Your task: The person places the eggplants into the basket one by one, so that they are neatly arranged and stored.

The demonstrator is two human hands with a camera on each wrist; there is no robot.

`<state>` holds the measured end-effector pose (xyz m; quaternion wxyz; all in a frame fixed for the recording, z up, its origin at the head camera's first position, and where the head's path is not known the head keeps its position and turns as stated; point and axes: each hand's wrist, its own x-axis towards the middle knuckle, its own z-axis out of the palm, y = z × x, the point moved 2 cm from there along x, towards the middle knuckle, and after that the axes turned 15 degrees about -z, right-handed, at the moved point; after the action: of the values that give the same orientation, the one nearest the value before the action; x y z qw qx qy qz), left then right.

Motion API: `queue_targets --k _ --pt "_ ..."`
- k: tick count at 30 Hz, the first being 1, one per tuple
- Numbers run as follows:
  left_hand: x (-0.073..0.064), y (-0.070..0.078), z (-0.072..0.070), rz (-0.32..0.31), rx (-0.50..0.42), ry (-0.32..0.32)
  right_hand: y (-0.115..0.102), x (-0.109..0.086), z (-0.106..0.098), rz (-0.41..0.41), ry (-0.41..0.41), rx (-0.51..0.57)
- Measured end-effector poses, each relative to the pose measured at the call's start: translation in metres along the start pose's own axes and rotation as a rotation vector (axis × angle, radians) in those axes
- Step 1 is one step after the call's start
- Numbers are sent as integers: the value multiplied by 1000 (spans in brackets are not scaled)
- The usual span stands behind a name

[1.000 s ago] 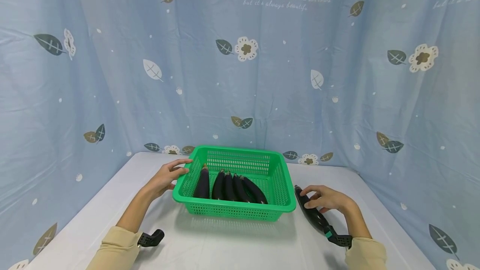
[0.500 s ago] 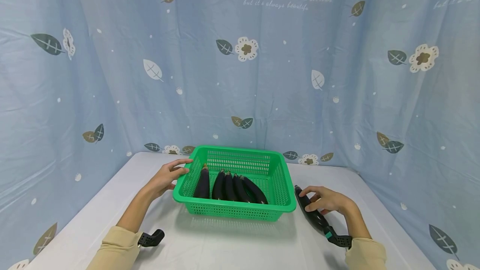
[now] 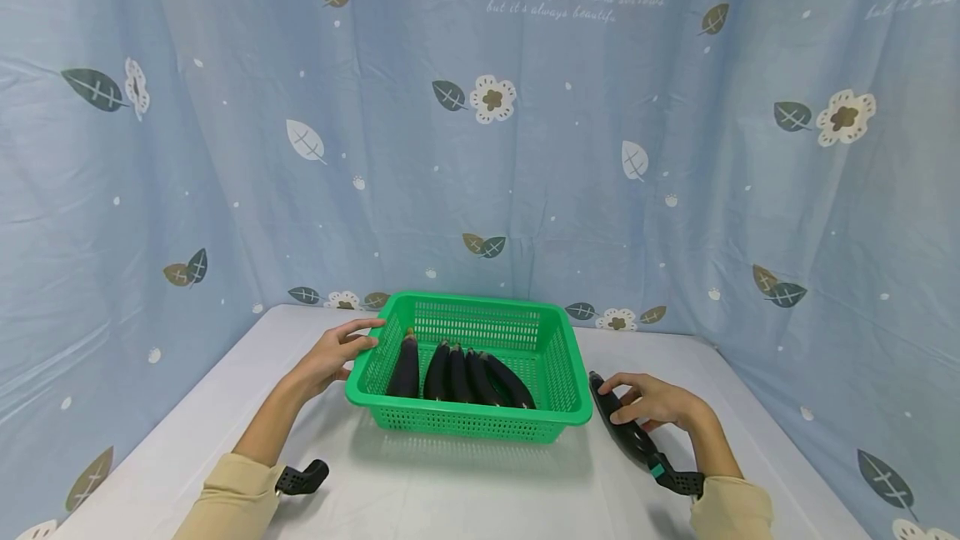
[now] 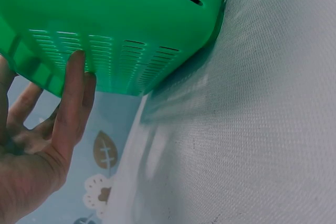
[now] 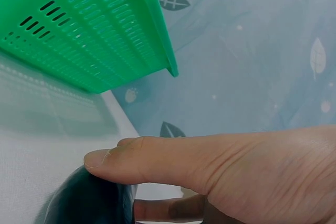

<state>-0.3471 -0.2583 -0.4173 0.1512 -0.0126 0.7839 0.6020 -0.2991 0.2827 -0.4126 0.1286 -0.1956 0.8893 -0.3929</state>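
A green plastic basket (image 3: 468,422) stands on the white table, with several dark eggplants (image 3: 457,373) lying side by side in it. At its left end my left hand (image 3: 330,359) touches the rim. In the left wrist view, the fingers (image 4: 73,85) look fairly straight against the rim and side wall. To the basket's right, another eggplant (image 3: 626,432) lies slantwise on the table. My right hand (image 3: 652,398) grips it from above, the thumb (image 5: 126,161) on one side and fingers on the other. In the right wrist view, only part of that eggplant (image 5: 89,203) shows.
A blue curtain (image 3: 480,190) printed with leaves and flowers hangs behind and beside the white table (image 3: 465,498). Black wrist mounts (image 3: 302,477) stick out from both cuffs. The right one lies close to the loose eggplant's near end.
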Motion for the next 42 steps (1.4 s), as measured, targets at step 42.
queue_targets --k 42 --pt "0 1 1 -1 -9 -11 -3 -2 -4 -60 0 31"
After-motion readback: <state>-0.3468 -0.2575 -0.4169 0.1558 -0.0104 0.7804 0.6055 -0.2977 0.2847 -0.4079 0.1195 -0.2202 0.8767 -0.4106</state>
